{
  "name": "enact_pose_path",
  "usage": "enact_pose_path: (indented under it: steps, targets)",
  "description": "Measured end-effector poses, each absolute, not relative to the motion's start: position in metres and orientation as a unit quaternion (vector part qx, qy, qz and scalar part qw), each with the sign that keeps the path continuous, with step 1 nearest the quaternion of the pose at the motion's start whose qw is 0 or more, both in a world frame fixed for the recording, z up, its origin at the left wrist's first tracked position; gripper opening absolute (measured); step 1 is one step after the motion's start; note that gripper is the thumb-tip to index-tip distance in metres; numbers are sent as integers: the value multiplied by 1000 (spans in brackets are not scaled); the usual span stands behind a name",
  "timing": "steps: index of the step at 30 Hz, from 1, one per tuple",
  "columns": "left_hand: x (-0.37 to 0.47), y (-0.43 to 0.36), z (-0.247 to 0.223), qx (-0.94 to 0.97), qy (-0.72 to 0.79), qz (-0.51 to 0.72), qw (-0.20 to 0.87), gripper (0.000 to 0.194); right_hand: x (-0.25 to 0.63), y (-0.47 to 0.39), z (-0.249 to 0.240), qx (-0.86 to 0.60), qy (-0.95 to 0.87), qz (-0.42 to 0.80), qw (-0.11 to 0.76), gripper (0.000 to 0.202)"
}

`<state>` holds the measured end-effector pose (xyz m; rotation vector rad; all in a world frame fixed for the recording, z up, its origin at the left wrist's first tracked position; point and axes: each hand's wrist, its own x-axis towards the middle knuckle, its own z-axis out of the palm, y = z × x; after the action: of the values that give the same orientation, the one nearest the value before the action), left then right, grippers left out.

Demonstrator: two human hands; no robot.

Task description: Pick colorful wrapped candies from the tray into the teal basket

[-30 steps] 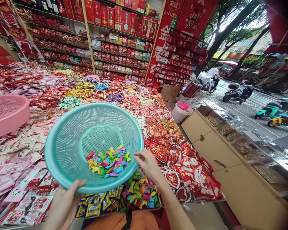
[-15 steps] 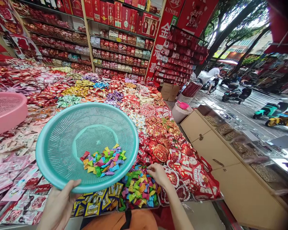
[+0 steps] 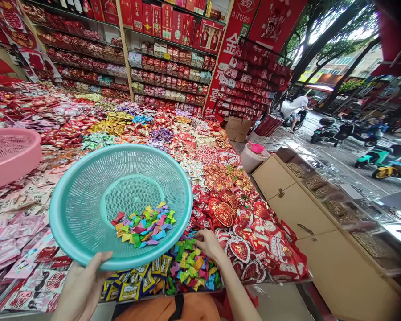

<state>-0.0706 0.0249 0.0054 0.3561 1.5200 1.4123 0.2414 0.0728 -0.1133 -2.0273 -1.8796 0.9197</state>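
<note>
My left hand (image 3: 82, 283) grips the near rim of a round teal plastic sieve basket (image 3: 83, 205), thumb over the edge and fingers underneath. The basket tilts toward me, with small colourful wrapped candies (image 3: 149, 223) gathered at the near right of its bottom. Just right of the basket, my right hand (image 3: 209, 244) is at the far edge of a heap of the same wrapped candies (image 3: 195, 267). Its fingers are curled in, with thumb and fingertips close together; whatever is between them is hidden. Blue-and-yellow packets (image 3: 130, 290) lie below the basket.
A pink basket (image 3: 13, 162) stands at the left on the candy display. Red heart-shaped packets (image 3: 239, 249) lie right of my right hand. A beige cabinet (image 3: 304, 223) runs along the right side. Stocked shelves (image 3: 170, 67) are behind; a person (image 3: 297, 109) and scooters (image 3: 337, 131) are outside.
My right hand has moved a little left, toward the basket's rim and over the back of the candy heap. My left hand and the basket stay nearly in place.
</note>
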Motion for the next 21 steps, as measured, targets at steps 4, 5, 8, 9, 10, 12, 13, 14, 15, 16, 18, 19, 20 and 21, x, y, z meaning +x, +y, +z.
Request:
enact_pose_path:
  steps: [4, 5, 8, 9, 10, 12, 13, 14, 15, 16, 18, 19, 20, 21]
  targets:
    - [-71, 25, 5, 147, 624, 583, 498, 34, 240, 71, -112, -687, -647, 302, 136, 12]
    - [-71, 25, 4, 146, 627, 583, 495, 33, 240, 71, -112, -686, -647, 301, 143, 12]
    - [-71, 26, 4, 148, 628, 582, 495, 33, 238, 70, -111, -675, -640, 323, 172, 11]
    - [-71, 27, 4, 149, 627, 582, 495, 32, 237, 71, -110, -670, -635, 338, 184, 11]
    - [-71, 27, 4, 149, 627, 583, 494, 32, 238, 71, -109, -663, -629, 355, 197, 11]
    - [-71, 26, 5, 147, 628, 584, 494, 32, 240, 72, -103, -651, -613, 386, 226, 11]
    - [-71, 26, 5, 146, 627, 584, 495, 33, 242, 72, -98, -645, -605, 401, 240, 11]
    - [-71, 26, 6, 145, 626, 584, 496, 34, 245, 72, -92, -638, -598, 414, 253, 11]
    - [-70, 25, 6, 145, 626, 585, 496, 35, 249, 72, -84, -631, -593, 425, 264, 12]
    - [-70, 25, 7, 145, 625, 586, 495, 36, 253, 72, -76, -624, -591, 431, 275, 13]
    - [-70, 25, 8, 145, 626, 587, 492, 36, 261, 72, -58, -614, -593, 430, 294, 17]
    - [-69, 25, 8, 145, 628, 587, 490, 35, 264, 73, -49, -612, -596, 423, 302, 18]
    - [-69, 25, 8, 143, 630, 587, 489, 35, 265, 73, -40, -613, -598, 414, 309, 20]
    - [-69, 26, 8, 142, 630, 586, 489, 34, 266, 74, -32, -614, -601, 404, 315, 21]
